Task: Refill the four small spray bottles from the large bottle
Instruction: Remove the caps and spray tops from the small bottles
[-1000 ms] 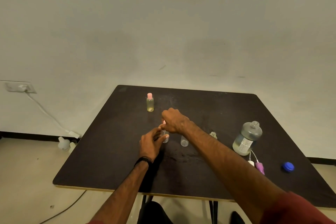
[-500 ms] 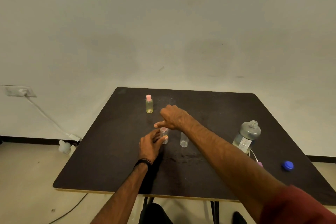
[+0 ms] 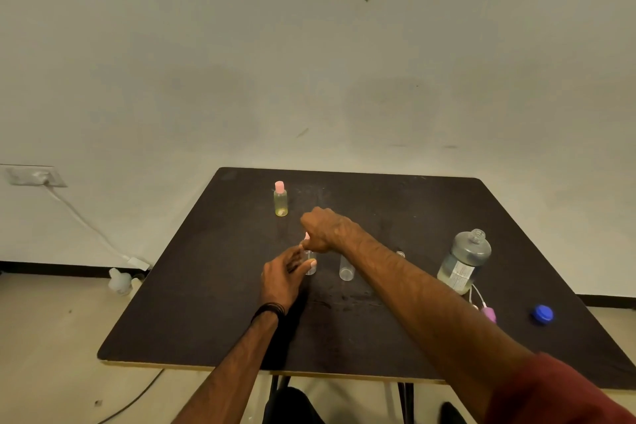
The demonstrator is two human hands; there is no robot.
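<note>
One dark bench (image 3: 213,303) carries every container. The largest is the large bottle (image 3: 465,260), clear with a grey tint, standing upright and uncapped near the right edge; pale liquid fills roughly its lower third. Its blue cap (image 3: 542,314) lies apart from it, closer to the right edge. Near the bottle's base lies a purple spray head (image 3: 489,314) with a thin white tube.

Next in size is the capped small bottle (image 3: 280,199), upright at the far left of the group, pink cap on, filled with yellowish liquid. A second small bottle (image 3: 346,268) stands open at centre; its contents cannot be determined. A third small opening (image 3: 400,254) shows just behind the right forearm, mostly hidden.

The held small bottle (image 3: 310,264) stands on the bench between the hands. The left hand (image 3: 282,277) grips its body, thumb across the front. The right hand (image 3: 325,229) is closed above it, fingers curled over a pink spray top (image 3: 306,236) at the neck. Whether that top is seated cannot be determined.
</note>
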